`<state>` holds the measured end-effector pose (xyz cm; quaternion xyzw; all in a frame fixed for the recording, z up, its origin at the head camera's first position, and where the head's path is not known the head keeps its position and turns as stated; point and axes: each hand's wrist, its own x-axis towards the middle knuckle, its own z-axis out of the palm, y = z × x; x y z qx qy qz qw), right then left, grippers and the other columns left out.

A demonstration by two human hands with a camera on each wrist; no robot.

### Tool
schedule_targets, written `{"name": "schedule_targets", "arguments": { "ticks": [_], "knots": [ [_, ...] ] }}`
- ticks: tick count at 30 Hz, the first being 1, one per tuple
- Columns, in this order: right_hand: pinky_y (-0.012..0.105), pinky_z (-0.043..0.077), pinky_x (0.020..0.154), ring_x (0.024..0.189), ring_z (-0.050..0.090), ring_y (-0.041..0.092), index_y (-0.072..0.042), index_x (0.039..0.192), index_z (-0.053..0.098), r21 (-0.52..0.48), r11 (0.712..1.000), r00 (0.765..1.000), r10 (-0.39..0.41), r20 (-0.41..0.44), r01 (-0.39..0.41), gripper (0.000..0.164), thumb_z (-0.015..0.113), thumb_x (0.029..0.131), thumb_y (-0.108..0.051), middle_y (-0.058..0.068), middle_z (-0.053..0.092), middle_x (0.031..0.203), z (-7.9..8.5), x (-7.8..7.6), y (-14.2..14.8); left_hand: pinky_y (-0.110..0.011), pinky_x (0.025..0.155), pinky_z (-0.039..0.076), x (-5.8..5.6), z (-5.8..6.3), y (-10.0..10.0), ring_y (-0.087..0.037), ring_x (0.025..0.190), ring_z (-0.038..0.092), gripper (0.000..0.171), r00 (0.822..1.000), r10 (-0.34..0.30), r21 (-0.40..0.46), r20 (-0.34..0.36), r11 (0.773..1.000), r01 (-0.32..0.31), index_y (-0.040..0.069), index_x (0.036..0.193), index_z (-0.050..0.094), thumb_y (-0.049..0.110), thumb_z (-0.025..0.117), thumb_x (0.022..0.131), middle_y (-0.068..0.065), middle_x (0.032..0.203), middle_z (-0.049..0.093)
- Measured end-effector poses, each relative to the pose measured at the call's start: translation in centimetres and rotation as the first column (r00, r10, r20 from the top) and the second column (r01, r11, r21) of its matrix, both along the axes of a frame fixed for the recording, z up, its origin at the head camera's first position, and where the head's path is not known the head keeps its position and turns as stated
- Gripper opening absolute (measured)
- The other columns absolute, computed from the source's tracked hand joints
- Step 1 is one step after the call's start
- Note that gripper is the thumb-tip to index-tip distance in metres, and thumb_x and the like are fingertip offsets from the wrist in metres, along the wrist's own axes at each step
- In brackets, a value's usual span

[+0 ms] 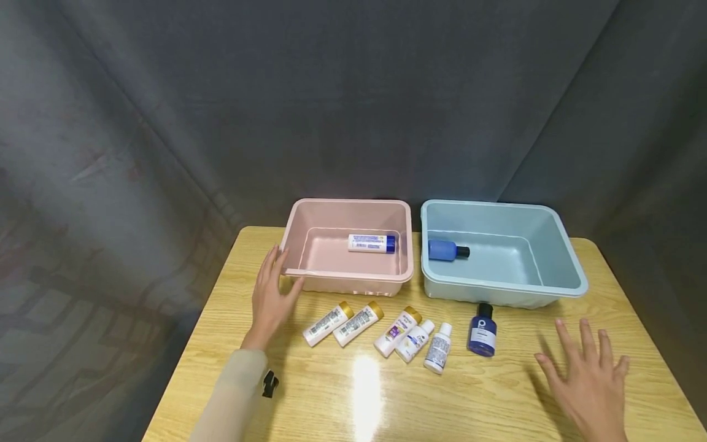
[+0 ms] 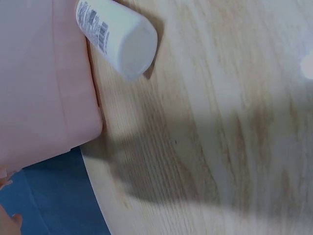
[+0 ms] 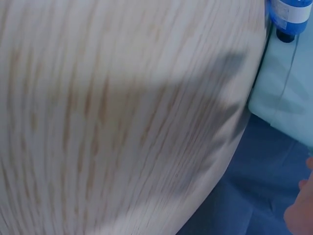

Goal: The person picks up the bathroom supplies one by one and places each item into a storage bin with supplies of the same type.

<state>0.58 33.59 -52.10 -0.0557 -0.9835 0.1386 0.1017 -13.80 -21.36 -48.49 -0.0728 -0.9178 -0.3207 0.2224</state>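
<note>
My left hand (image 1: 272, 301) is at the front left corner of the pink bin (image 1: 348, 276), fingers extended by its rim and holding nothing. Whether they touch the rim is hard to tell. Over the tabletop on the right, my right hand (image 1: 593, 380) spreads its fingers, empty. Two white bottles with gold caps, one left (image 1: 326, 325) and one right (image 1: 356, 326), lie nearest the left hand. A third gold-capped bottle (image 1: 393, 334) lies against a white-capped bottle (image 1: 413, 344). Beside them are a small white bottle (image 1: 438, 351) and a dark blue bottle (image 1: 482, 334) with a black cap.
A white bottle with a blue cap (image 1: 367, 244) lies inside the pink bin. The light blue bin (image 1: 497, 290) stands to its right, with a blue bottle (image 1: 442, 250) lying in it. Behind the wooden table (image 1: 309, 393) hangs a dark grey curtain (image 1: 353, 98).
</note>
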Motion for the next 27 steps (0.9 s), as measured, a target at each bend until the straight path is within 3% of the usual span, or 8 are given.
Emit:
{"name": "schedule_targets", "arguments": {
  "ticks": [13,27],
  "knots": [
    [0.074,-0.003,0.108,0.146,0.0,0.051,-0.021,0.16,0.012,-0.001,1.0,0.999,0.031,-0.026,-0.031,0.079,0.052,0.098,-0.05,0.025,0.003,0.162,-0.3,0.1,-0.6,-0.053,0.116,0.024,-1.4,-0.1,-0.7,-0.028,0.146,0.026,0.06,0.999,-0.038,0.054,0.017,0.998,0.037,0.015,0.147,0.047,0.03,0.068,0.093,-0.008,0.158,0.033],
    [0.069,0.005,0.113,0.145,0.016,0.047,-0.013,0.157,0.026,-0.079,0.988,0.985,0.125,-0.121,-0.135,0.076,0.062,0.096,-0.039,0.026,0.018,0.16,-0.7,-0.1,-2.5,-0.055,0.114,0.026,-2.4,-0.2,-0.7,-0.028,0.146,0.027,0.056,0.997,-0.066,0.043,0.027,0.997,0.064,0.013,0.146,0.049,0.025,0.067,0.095,-0.004,0.159,0.032]
  ]
}}
